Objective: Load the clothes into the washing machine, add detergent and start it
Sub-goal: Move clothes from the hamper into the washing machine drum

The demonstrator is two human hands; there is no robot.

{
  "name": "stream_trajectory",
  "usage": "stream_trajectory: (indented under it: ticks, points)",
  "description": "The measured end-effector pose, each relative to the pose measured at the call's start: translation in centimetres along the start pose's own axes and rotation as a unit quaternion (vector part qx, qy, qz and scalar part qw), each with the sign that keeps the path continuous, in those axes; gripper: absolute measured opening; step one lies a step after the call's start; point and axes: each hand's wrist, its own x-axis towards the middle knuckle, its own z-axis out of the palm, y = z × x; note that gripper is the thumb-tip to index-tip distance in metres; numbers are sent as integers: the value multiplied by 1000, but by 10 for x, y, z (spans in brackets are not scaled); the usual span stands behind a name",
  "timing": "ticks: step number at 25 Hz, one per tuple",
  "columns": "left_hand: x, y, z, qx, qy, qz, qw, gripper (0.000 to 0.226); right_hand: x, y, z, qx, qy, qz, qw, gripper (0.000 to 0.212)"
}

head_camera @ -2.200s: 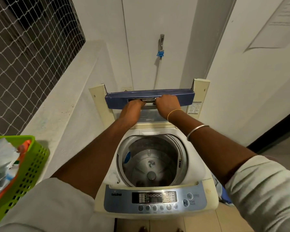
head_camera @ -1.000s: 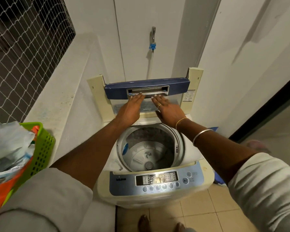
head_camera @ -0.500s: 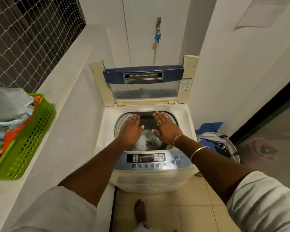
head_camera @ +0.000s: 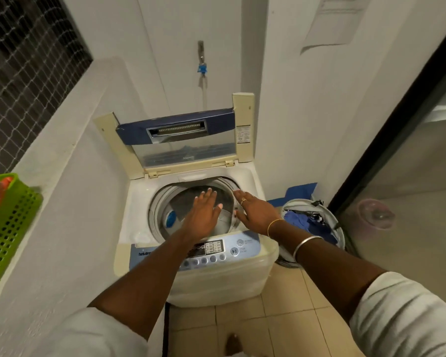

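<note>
Standing open now, washing machine [head_camera: 191,235] with lid [head_camera: 180,140] folded upright against the back wall, drum [head_camera: 198,210] bare of laundry. Let go of the lid handle a moment ago; both hands drawn back from it and lowered to hover over the drum mouth. Left hand [head_camera: 202,216] flat, fingers spread, gripping nothing, palm down above the drum's middle. Right hand [head_camera: 255,213] likewise loose and empty, over the drum's right rim, ring and bangles showing. Drifting rightward too, judging by the wider sweep of floor now visible to the right of the machine.

Meaning for the task: opening step finished, loading not yet begun. Clothes [head_camera: 307,220] still waiting (a blue and dark heap, exact pieces hard to make out) in a white tub [head_camera: 330,215] on the floor just right of the machine. Likely next: reaching right and down for that heap, then dropping it into the drum.

Further out, control panel [head_camera: 209,251] along the machine's front edge, untouched. Green basket [head_camera: 8,222] on the ledge well left of the machine, holding packets of some sort, possibly the detergent, though unreadable from here. Tap [head_camera: 202,60] with hose on the wall behind the machine. Nothing blocking the path between tub and drum.
</note>
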Motion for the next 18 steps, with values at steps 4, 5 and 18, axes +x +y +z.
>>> stream_trajectory:
  ticks: [4,5,18]
  points:
    - [43,32,27,-5,-17,55,998,56,-7,44,-4,14,4,60,998,65]
    - [51,43,34,-11,-30,61,998,56,-9,56,-6,20,6,74,997,65]
    - [223,183,186,-39,-157,124,979,53,1,303,7,73,-47,210,974,58]
